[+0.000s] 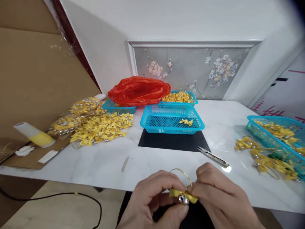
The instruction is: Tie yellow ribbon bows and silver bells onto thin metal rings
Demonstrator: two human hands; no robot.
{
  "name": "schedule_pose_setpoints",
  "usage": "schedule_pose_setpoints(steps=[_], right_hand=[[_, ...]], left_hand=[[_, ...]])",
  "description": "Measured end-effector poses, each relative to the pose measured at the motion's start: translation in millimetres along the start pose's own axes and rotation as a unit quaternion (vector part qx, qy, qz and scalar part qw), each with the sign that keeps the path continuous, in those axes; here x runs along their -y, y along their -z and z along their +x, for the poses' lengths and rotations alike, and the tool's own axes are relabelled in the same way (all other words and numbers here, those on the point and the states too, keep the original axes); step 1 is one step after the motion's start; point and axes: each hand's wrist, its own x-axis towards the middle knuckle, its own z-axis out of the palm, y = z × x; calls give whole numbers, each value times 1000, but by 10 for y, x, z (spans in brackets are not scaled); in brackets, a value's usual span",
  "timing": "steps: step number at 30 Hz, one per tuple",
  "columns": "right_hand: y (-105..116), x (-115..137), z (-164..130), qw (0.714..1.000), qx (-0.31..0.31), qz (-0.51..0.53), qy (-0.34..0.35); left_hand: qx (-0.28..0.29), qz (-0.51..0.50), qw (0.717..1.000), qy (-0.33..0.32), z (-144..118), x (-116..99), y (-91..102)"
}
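Just off the table's front edge, a yellow ribbon bow with small silver bells (183, 199) is held between my two hands. My left hand (154, 200) is closed on it, thumb below by the bells and fingers behind the bow. The fingers of my right hand (219, 197) pinch its right side, near the base of a thin gold cord loop (184, 174). Exactly what the right fingertips grip is partly hidden. Beyond my right hand, thread snips (213, 157) lie on the white table.
One bow (186, 122) lies in the blue basket (172, 129) on a black mat (171, 142). Yellow bows (101, 127) are heaped at left; a red plastic bag (139, 90) covers a basket behind. At right stands another filled basket (274, 132), with bows (267, 160) beside it.
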Motion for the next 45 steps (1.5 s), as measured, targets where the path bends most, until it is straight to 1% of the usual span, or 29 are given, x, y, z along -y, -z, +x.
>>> schedule_pose_setpoints(steps=[3, 6, 8, 10, 13, 15, 17, 19, 23, 27, 29, 33, 36, 41, 43, 45], right_hand=[[43, 33, 28, 999, 38, -16, -3], [68, 53, 60, 998, 45, -33, -2], [74, 61, 77, 998, 47, -39, -2], [73, 62, 90, 998, 51, -37, -2], [55, 46, 100, 999, 37, -26, 0], [31, 31, 96, 1000, 18, -18, -3], [4, 19, 87, 1000, 5, -13, -14], [-20, 19, 77, 1000, -2, -7, -30], [-38, 50, 68, 999, -12, -7, -45], [-19, 80, 68, 999, -17, -18, -46], [-5, 78, 65, 999, -7, -20, -44], [19, 62, 57, 999, 18, -29, -40], [24, 59, 59, 999, 11, -24, -40], [14, 49, 54, 999, -1, -24, -32], [5, 41, 39, 999, -4, -17, -33], [-4, 31, 24, 999, -9, -10, -38]], left_hand=[[3, 58, 997, -41, 27, -20, 7], [-2, 131, 989, -66, 39, -41, 25], [-4, 159, 985, -65, 46, -46, 41], [8, 154, 988, -28, 61, -45, 58], [43, 93, 991, 88, 99, -33, 80], [60, 32, 987, 148, 125, -22, 90], [69, -21, 982, 177, 142, -16, 94], [64, -53, 979, 188, 149, -18, 91], [51, -67, 980, 180, 146, -41, 72], [10, -59, 986, 154, 135, -60, 40], [-6, -53, 988, 143, 130, -61, 24], [-20, -34, 991, 125, 115, -57, 5], [-30, -10, 994, 107, 98, -50, 0], [-28, -4, 998, 63, 93, -25, 11], [-21, -4, 998, 64, 102, -18, 29], [-5, 1, 997, 82, 111, -17, 55]])
